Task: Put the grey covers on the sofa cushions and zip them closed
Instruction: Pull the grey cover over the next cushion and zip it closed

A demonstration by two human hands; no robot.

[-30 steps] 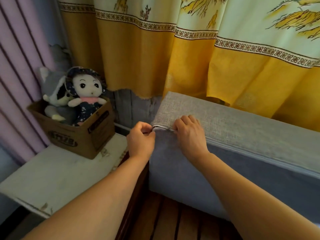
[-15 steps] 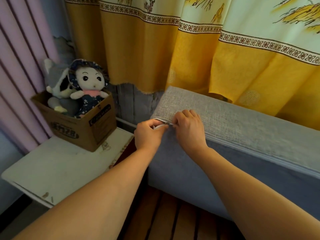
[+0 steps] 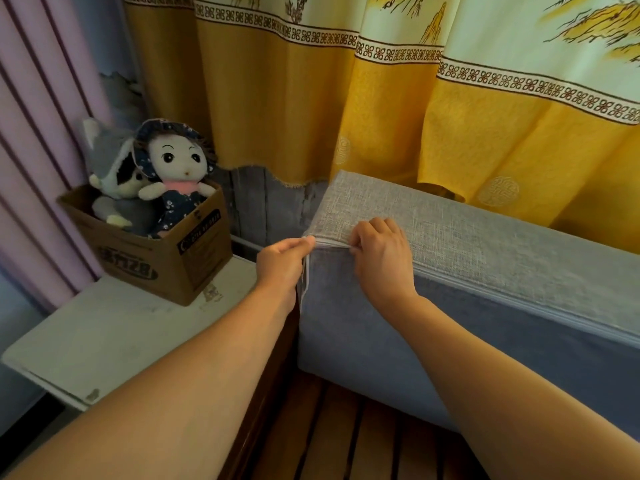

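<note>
Zipping step in hand. Cushion point(image 3: 450, 327) stands on edge on the slats, cover point(image 3: 485, 251) on. Left hand point(image 3: 282, 261) pinches the zip at its left corner; right hand point(image 3: 382, 258) grips the seam beside. Next, likely: run the pull down the side.

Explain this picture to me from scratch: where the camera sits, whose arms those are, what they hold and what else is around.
No machine here: the camera sits on a person's head, looking down at their own bare arms. The left hand pinches the corner of the grey cover at the zip, while the right hand pinches the seam just beside it. The covered cushion stands on edge on a wooden slatted seat, before yellow curtains. To the left, a cardboard box holding a doll and a grey plush toy rests on a white table.
</note>
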